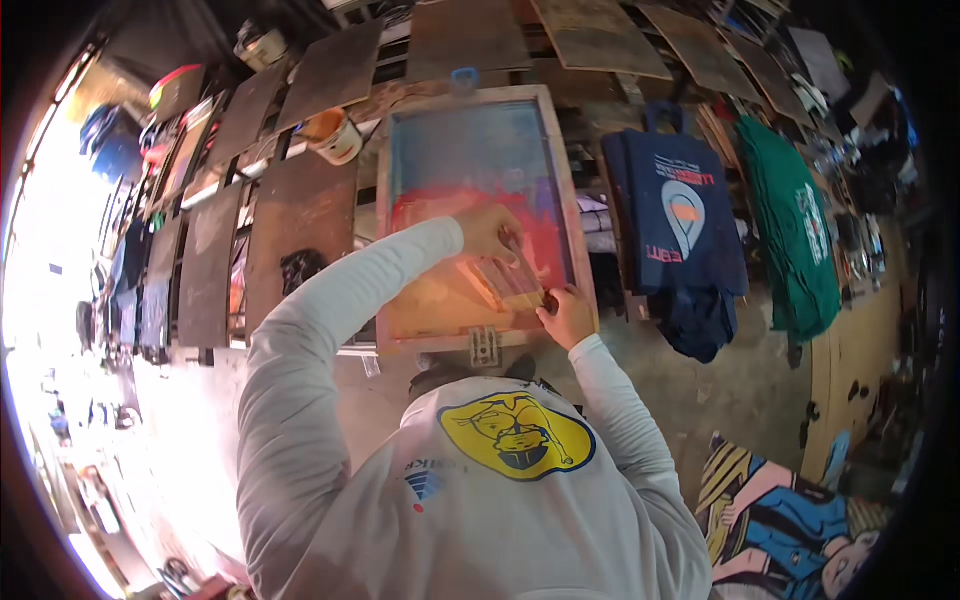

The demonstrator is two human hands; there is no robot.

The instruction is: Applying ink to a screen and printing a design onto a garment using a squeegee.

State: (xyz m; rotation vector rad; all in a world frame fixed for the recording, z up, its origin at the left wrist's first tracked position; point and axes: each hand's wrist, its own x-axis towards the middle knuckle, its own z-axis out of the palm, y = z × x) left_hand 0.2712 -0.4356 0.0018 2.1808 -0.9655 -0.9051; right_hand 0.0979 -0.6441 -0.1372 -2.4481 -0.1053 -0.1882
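A wooden-framed printing screen (pixel 552 140) lies in front of me, its mesh blue at the far end, smeared red across the middle and orange nearer me. Over the near half of the mesh, a wooden squeegee (pixel 520 285) is tilted. My left hand (pixel 487 235) is closed on its upper edge, the arm bent in from the left. At the squeegee's right end is my right hand (pixel 570 318), fingers curled around something small and dark that I cannot make out. A metal hinge clamp (pixel 485 347) sits at the frame's near edge.
An ink-stained white bucket (pixel 338 140) stands left of the screen on brown boards (pixel 300 205). To the right, a printed navy tote bag (pixel 672 210) and green fabric (pixel 790 230) lie over boards. A blue clip (pixel 464 80) is at the far edge. A comic-style painted panel (pixel 780 520) is lower right.
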